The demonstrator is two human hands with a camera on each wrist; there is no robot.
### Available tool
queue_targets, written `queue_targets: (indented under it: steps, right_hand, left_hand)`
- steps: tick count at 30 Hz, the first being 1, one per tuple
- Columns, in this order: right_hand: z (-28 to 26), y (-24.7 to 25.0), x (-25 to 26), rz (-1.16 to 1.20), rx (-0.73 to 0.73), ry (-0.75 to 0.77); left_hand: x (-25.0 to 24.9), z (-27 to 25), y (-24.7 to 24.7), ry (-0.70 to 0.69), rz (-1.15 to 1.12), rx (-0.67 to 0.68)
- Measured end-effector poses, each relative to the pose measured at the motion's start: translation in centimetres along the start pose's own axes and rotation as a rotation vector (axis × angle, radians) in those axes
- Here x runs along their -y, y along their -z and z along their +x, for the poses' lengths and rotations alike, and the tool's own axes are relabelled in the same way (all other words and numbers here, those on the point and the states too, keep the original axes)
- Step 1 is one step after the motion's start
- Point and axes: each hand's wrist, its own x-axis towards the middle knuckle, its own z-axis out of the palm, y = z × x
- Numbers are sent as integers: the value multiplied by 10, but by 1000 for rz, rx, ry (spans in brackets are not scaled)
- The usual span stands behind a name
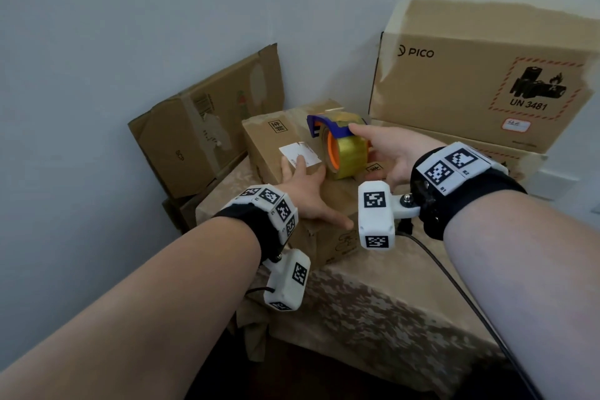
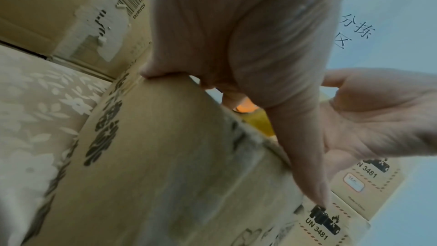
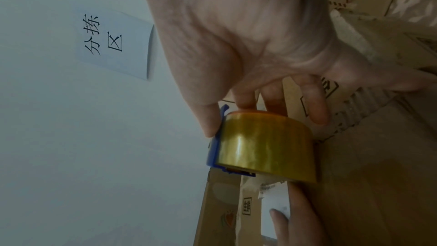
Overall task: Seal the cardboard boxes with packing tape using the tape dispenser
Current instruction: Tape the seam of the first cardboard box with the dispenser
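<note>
- Nearest me, my left hand (image 1: pixel 303 187) lies flat with straight fingers on top of the small cardboard box (image 1: pixel 328 204), which sits on a patterned tablecloth (image 1: pixel 373 308).
- Just beyond, my right hand (image 1: pixel 394 153) pinches the tape dispenser (image 1: pixel 341 143), thumb on its blue guard, fingers behind the yellowish roll; it stands on the box top.
- I judge sealing is about to begin: I cannot make out a fresh strip.
- Farther back, a flattened carton (image 1: pixel 207 127) and stacked PICO boxes (image 1: pixel 480 81) show tape on their edges.
</note>
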Motion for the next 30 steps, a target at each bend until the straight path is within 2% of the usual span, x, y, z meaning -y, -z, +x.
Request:
queue_targets:
  steps: [7,14,18,25,30]
  right_hand:
    - [2,4,0,-45,1,51]
    - [9,5,5,-245,-148,159]
    - [12,3,4,-298,-150,182]
    - [8,3,-2,-262,-145,204]
    - [2,5,-7,-179,-138,294]
  left_hand:
    - [-4,8,-1,-40,-15,-73]
    - [-1,16,-5,-15,37,-71]
    - [-3,14,-7,-4,56,-98]
    - [-6,13,-8,19,27,-112]
    - [-4,16,-10,12,41,-130]
